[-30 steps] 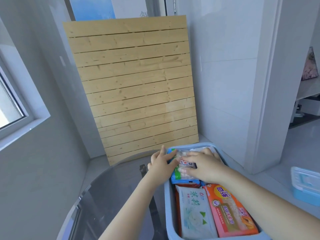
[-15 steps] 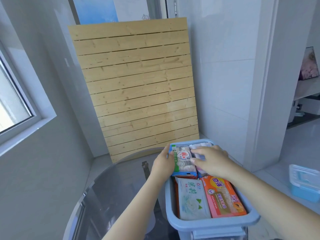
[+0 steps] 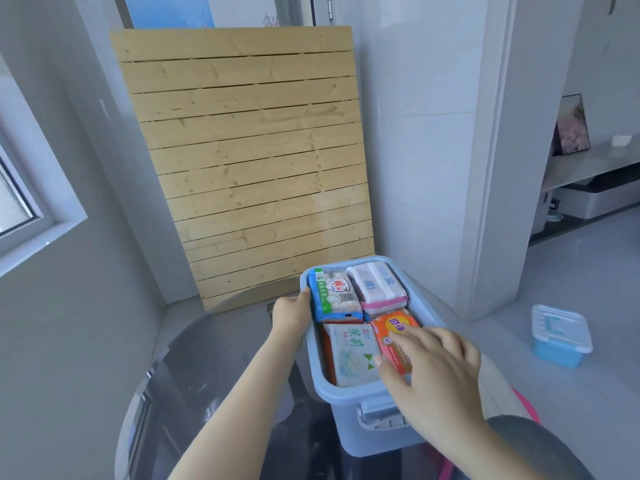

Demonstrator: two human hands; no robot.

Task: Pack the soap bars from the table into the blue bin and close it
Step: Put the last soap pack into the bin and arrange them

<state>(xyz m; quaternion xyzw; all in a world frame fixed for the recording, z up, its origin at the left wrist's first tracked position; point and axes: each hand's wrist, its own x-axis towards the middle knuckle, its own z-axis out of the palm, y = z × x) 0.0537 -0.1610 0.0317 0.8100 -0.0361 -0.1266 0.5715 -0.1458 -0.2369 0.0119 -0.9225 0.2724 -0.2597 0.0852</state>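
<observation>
blue bin (image 3: 349,396) on glass counter (image 3: 214,368), four soap packs inside, lid off | left hand (image 3: 291,315) grips rim, likely steadying | right hand (image 3: 433,368) spread, empty, above orange soap pack (image 3: 394,329)

Slatted wooden panel (image 3: 249,161) leans against wall.

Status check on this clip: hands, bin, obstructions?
Left hand gripping blue bin rim. Right hand open above orange soap pack. Four packs inside, no lid on. Nothing obstructing.
</observation>
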